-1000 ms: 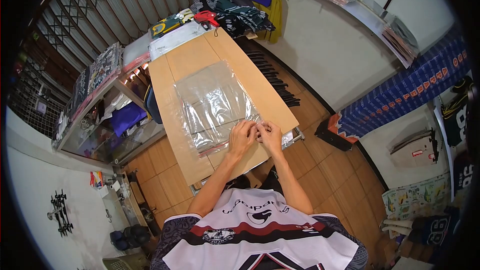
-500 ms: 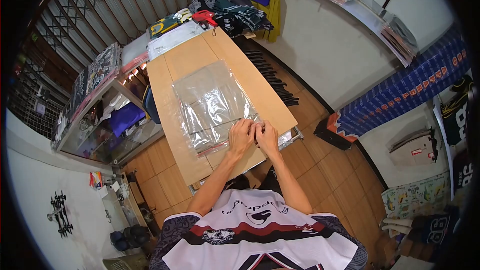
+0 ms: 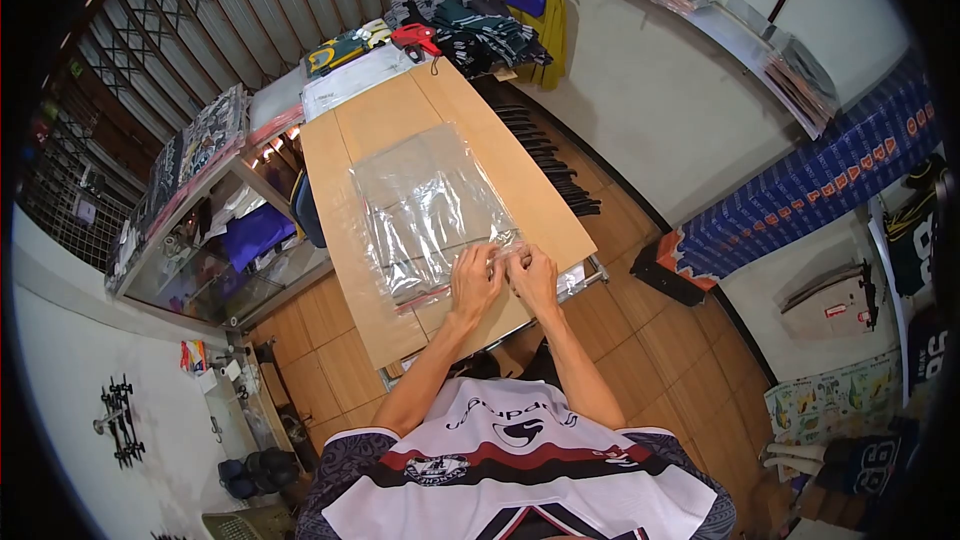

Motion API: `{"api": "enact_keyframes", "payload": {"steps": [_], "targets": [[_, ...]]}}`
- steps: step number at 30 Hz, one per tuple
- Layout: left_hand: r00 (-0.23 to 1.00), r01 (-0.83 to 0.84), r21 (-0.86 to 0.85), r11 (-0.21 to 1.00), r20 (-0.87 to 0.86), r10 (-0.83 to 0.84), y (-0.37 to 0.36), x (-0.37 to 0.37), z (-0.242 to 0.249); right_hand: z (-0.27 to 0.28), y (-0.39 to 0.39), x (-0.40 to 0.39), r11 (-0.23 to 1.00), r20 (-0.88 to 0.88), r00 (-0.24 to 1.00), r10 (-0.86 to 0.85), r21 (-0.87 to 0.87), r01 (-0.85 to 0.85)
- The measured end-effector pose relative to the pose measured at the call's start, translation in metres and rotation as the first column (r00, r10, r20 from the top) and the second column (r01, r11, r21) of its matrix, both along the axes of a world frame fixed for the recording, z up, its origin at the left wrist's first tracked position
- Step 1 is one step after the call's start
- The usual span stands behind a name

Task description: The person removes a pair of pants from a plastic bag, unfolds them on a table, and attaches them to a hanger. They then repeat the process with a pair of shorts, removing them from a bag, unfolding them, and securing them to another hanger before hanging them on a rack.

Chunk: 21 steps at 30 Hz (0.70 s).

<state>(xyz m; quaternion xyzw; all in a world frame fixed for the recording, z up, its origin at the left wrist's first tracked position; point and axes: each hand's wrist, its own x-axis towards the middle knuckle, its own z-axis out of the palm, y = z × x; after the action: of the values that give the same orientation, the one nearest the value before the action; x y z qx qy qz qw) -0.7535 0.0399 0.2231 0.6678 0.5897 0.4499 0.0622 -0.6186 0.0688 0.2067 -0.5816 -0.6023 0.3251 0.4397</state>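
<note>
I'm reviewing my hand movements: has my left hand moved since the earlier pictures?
Yes, slightly: the left hand has shifted left, away from the right-hand corner of the table.

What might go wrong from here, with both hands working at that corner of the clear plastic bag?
The left hand and right hand are together at one corner of the clear plastic bag, so uneven pulling could crease or tear the thin film.

The rest lies loose on the table, with no hand or weight on it, so a tug might drag it askew.

Glare and fingers obscure the corner, so a poor grip could go unnoticed.
</note>
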Motion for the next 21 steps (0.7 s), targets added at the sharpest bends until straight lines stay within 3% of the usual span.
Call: {"api": "enact_keyframes", "payload": {"steps": [6,9,12,16,19,21], "targets": [[1.000,-0.011,-0.093,0.996,-0.008,0.010,-0.009,-0.016,0.003,0.023,-0.008,-0.001,0.998,0.118,0.992,0.040,-0.059,-0.033],[0.987,-0.093,-0.066,0.994,0.124,0.100,0.002,-0.028,0.016,0.013,-0.007,-0.001,0.999,0.122,0.992,-0.004,-0.048,0.009],[0.976,-0.075,-0.013,0.997,0.203,0.076,0.011,-0.042,0.026,0.014,-0.009,-0.004,0.998,0.138,0.990,-0.030,-0.053,0.037],[0.996,-0.004,-0.107,0.994,0.083,0.013,-0.013,-0.047,0.019,0.034,-0.016,-0.009,0.990,0.183,0.983,0.005,-0.136,0.021],[0.997,-0.018,-0.100,0.995,-0.073,0.011,-0.038,-0.050,0.009,0.042,-0.022,-0.019,0.987,0.261,0.965,0.029,-0.159,0.013],[0.996,-0.030,-0.083,0.996,-0.090,0.022,-0.049,-0.053,0.009,0.034,-0.023,-0.024,0.991,0.278,0.959,0.062,-0.135,-0.025]]}}
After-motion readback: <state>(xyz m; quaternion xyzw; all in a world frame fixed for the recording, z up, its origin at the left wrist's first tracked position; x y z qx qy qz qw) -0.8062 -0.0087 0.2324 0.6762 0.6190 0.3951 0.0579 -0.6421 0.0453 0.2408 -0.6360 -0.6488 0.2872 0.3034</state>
